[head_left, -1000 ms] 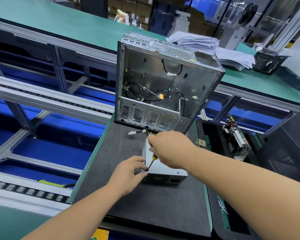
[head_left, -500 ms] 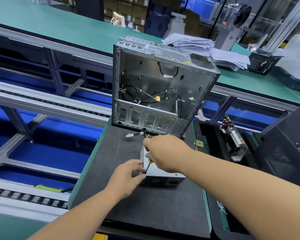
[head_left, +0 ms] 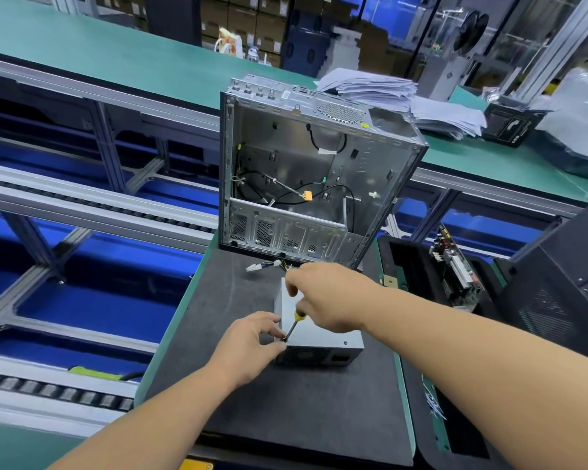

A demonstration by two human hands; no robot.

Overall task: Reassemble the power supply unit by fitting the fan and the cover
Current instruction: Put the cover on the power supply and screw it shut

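Your left hand [head_left: 248, 347] pinches the grey metal power supply box [head_left: 319, 330] steady while your right hand [head_left: 330, 300] grips the yellow-handled screwdriver [head_left: 294, 325], tip at its corner.

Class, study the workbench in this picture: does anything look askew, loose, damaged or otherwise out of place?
Nothing looks damaged or spilled. Two untidy spots: the paper stack behind the open computer case is fanned out unevenly, and loose cables trail from the power supply unit across the black mat, unplugged.
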